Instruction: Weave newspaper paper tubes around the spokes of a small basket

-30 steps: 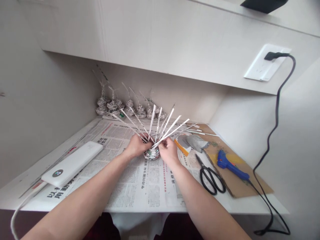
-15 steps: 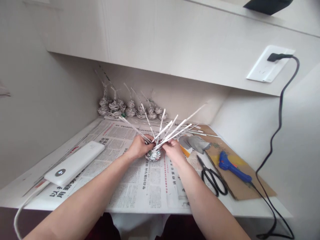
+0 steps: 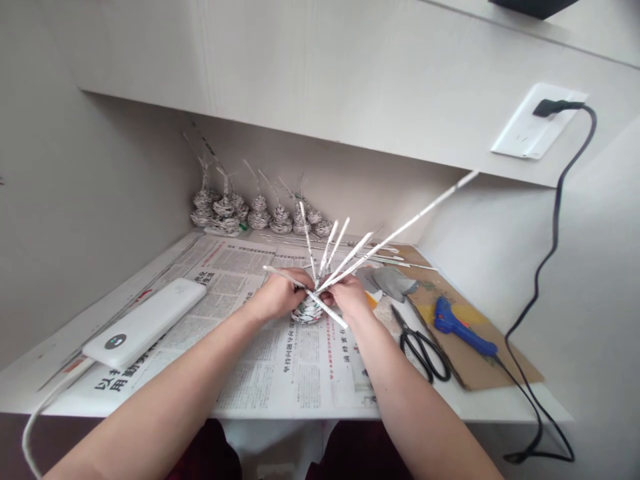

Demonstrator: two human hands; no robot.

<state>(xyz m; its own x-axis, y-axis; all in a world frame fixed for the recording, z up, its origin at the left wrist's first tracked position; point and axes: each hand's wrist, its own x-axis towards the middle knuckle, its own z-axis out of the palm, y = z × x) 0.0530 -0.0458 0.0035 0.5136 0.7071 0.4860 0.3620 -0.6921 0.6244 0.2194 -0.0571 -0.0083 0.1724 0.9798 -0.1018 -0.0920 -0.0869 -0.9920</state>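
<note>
We've just got one paper strip (image 3: 334,318) folded down across the near side of our little woven base (image 3: 306,312); half a second ago none pointed that way. Base sits mid-table over the newspaper (image 3: 260,383). Our left hand (image 3: 280,293) is clamped on its left side, our right (image 3: 352,298) pinching at the rim (exactly which strip, we can't tell). Looks like weaving's mid-round.

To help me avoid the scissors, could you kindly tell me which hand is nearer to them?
Right: the right hand is left of the scissors; the left hand is farther left, on the left of the woven piece.
</note>
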